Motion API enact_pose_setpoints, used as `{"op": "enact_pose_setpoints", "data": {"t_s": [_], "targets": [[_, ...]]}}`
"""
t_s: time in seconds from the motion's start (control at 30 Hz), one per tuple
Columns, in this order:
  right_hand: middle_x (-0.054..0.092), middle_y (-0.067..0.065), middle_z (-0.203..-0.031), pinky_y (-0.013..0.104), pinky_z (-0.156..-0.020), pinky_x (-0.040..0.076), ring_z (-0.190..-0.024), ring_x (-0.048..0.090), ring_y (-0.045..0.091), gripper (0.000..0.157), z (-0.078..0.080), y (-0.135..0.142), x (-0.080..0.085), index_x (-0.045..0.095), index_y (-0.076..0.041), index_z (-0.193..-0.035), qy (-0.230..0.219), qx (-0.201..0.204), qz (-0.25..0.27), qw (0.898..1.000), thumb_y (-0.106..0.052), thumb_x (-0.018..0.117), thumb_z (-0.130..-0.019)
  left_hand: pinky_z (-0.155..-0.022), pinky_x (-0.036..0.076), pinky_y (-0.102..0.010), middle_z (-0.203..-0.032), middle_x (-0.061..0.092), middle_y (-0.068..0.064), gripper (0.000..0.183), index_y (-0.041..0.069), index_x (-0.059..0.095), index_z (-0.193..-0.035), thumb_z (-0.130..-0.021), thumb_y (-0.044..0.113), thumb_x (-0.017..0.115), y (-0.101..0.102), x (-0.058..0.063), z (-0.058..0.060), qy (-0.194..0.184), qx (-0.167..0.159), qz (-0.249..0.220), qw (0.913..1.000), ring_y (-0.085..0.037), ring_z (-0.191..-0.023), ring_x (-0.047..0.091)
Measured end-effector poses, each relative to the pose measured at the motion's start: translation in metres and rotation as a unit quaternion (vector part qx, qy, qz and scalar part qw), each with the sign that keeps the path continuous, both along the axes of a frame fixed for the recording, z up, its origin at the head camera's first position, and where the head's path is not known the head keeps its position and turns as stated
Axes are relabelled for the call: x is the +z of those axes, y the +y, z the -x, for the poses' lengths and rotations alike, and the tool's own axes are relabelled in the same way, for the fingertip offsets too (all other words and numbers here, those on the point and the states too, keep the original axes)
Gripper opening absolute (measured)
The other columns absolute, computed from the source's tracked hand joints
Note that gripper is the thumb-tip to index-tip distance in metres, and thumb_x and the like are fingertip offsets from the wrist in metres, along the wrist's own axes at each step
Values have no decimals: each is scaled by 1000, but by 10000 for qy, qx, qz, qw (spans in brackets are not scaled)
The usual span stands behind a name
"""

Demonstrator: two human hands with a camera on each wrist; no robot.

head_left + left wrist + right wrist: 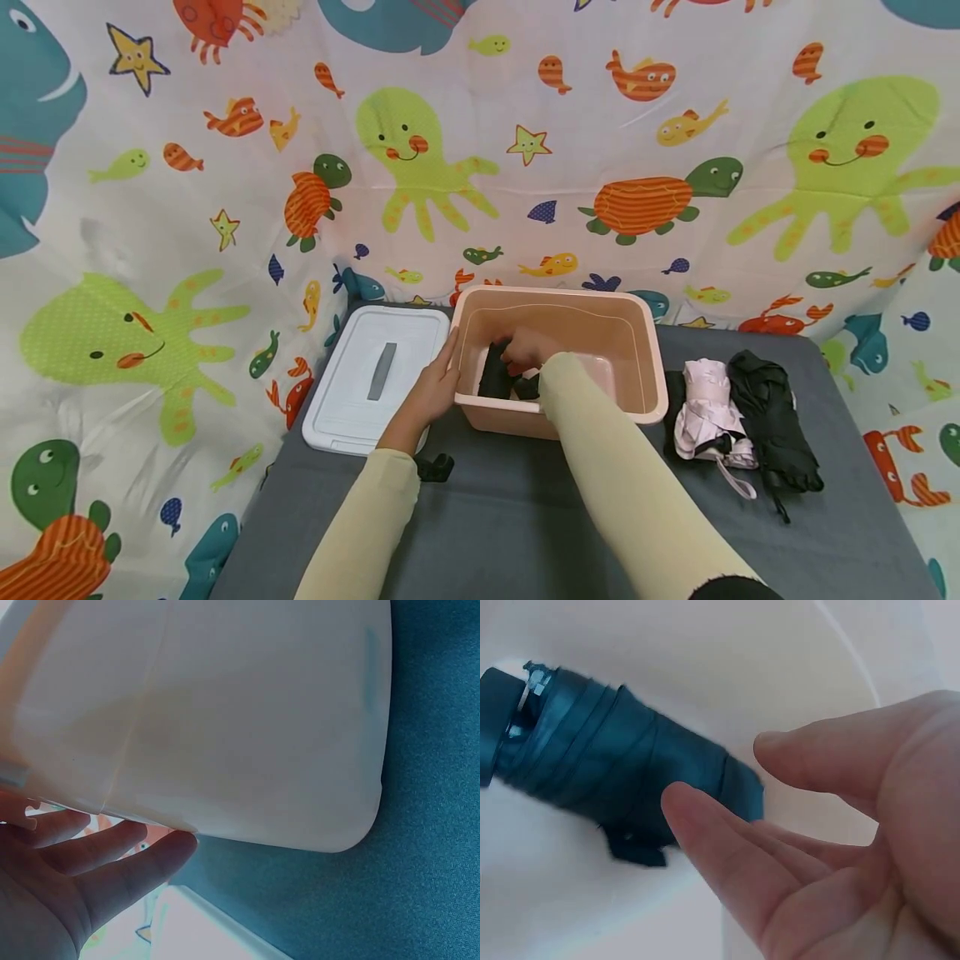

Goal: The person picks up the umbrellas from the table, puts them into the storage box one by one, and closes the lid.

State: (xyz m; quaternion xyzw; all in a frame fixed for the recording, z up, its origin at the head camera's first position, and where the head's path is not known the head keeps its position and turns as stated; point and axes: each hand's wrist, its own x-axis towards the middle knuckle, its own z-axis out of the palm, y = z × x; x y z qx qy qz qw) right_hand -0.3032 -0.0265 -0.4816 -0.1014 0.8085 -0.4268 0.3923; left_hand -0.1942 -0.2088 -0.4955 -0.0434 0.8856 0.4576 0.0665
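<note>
A peach plastic bin [510, 421] stands on the table, and a dark folded umbrella [492, 375] lies at its left end. My right hand [528, 348] reaches inside, right by the umbrella. In the right wrist view, the fingertips [686, 806] overlap the rolled umbrella [622, 761], while the thumb stays apart from the fingers. Whether they touch the cloth I cannot tell. Against the bin's left side rests my left hand [431, 387]; its straight fingers [142, 874] touch the outer wall [247, 735] in the left wrist view.
A white lid [348, 367] with a grey handle lies left of the bin. Right of it are a pink folded umbrella [708, 408] and a black folded umbrella [776, 425]. A small black object [435, 468] sits by the left wrist. A sea-animal curtain [525, 208] hangs behind the table.
</note>
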Motion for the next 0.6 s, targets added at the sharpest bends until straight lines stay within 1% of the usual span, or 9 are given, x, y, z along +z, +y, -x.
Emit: {"op": "enact_pose_setpoints", "data": {"t_s": [0.13,0.27,0.33,0.4,0.43,0.5,0.53,0.57,0.6], "targets": [[48,23,-138,43,-91,54,-97,63,35,51,0,5,9,44,-2,-143,196,219,-171,9994,0,50,-92,-114,27,-58,-162,18,6,61,51,6,-151,-101,29,33,1,1,-1,-70,-13,-18,10000,-28,-147,25],[52,22,-135,44,-89,55,-107,60,39,48,-2,11,24,49,-3,-139,520,476,-358,9969,0,50,-91,-114,25,-57,-163,15,7,59,51,4,-150,-102,32,32,1,1,-1,-101,-8,-20,9999,-27,-148,22],[51,19,-140,44,-90,54,-115,57,39,46,-3,16,31,51,-3,-139,674,612,-466,9948,-1,49,-92,-114,25,-58,-163,15,6,59,50,4,-151,-102,33,32,1,2,-1,-109,-31,-27,9999,-28,-148,22],[52,19,-140,43,-88,55,-115,57,38,45,-4,21,38,52,-4,-138,909,802,-614,9907,-2,49,-93,-114,26,-57,-163,14,7,59,51,4,-150,-102,33,32,1,2,0,-141,-38,-16,9999,-28,-148,23],[53,18,-140,42,-86,56,-114,58,36,44,-5,23,41,53,-4,-137,1038,870,-675,9885,-3,48,-93,-114,26,-57,-163,14,7,59,52,4,-150,-102,34,32,1,3,0,-163,-45,-7,9999,-28,-148,23],[57,18,-135,37,-79,58,-104,60,29,43,-6,30,47,56,-5,-135,1354,1044,-802,9820,-4,47,-93,-113,26,-58,-163,14,7,59,52,4,-150,-102,33,33,1,2,0,-187,-42,-1,9998,-29,-148,23],[61,17,-126,33,-72,58,-95,61,26,40,-7,33,50,60,-7,-130,1478,1053,-875,9795,-5,46,-93,-113,26,-58,-163,14,7,60,52,4,-150,-102,32,33,1,2,1,-195,-38,1,9998,-29,-148,23],[64,16,-114,29,-66,56,-84,59,23,36,-8,37,53,64,-7,-123,1501,1034,-913,9790,-6,46,-91,-113,27,-58,-163,14,7,60,53,3,-149,-102,33,33,1,2,1,-218,-33,5,9998,-29,-148,23],[63,14,-102,26,-59,50,-76,55,21,33,-9,40,56,66,-8,-114,1414,957,-894,9813,-6,44,-90,-112,28,-59,-163,14,7,60,53,3,-149,-102,33,33,1,1,1,-227,-38,-2,9997,-30,-148,23]]}}
